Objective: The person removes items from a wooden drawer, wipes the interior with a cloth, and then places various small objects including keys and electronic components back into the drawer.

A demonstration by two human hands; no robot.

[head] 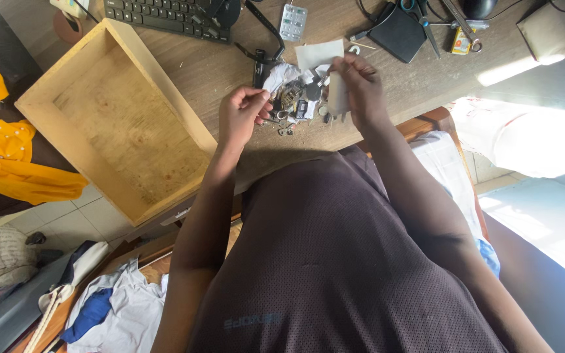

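Both hands work over the junk pile (295, 104), right hand (359, 88) pinching a pale paper slip (338, 95), left hand (243, 114) fingers closed on something tiny, apparently mid-sorting.

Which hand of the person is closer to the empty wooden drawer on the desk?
Left. The left hand hovers just beside the wooden drawer, near its right wall. The right hand is farther away, beyond the pile of small items, holding a pale paper piece.

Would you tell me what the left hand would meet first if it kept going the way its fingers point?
Probably the pile of small metal odds and ends just beyond the left hand; depth is uncertain.
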